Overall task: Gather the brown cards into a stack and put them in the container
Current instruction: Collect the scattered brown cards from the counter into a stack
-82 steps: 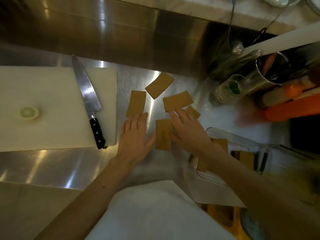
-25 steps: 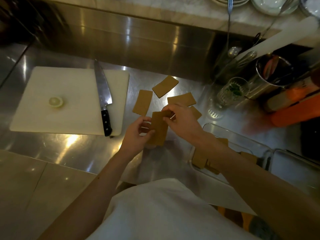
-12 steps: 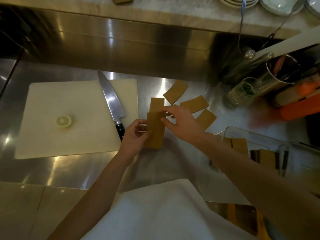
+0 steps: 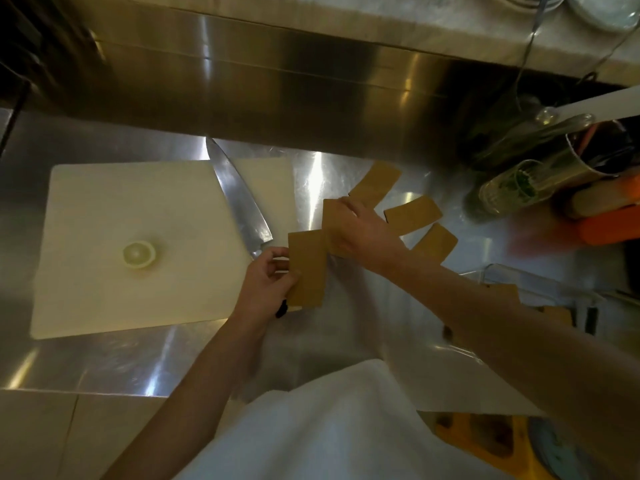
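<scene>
My left hand point(image 4: 266, 284) pinches a brown card point(image 4: 306, 268) by its left edge, just above the steel counter. My right hand point(image 4: 360, 233) lies on a second brown card point(image 4: 331, 216) that rests on the counter beyond the first; its fingers curl over that card's far edge. Three more brown cards lie loose to the right: one far point(image 4: 375, 181), one in the middle point(image 4: 414, 214), one nearer point(image 4: 434, 242). The clear container point(image 4: 498, 271) sits at the right, mostly behind my right forearm, with brown cards point(image 4: 557, 315) inside.
A white cutting board point(image 4: 121, 216) lies at the left with a lemon slice point(image 4: 138, 254) and a chef's knife point(image 4: 239, 199) on it, the knife handle under my left hand. A glass point(image 4: 509, 187), a metal utensil pot point(image 4: 595, 150) and orange items point(image 4: 613, 226) crowd the right.
My right hand let go of the held card and reached forward onto the card lying beyond it. My left hand keeps the first card.
</scene>
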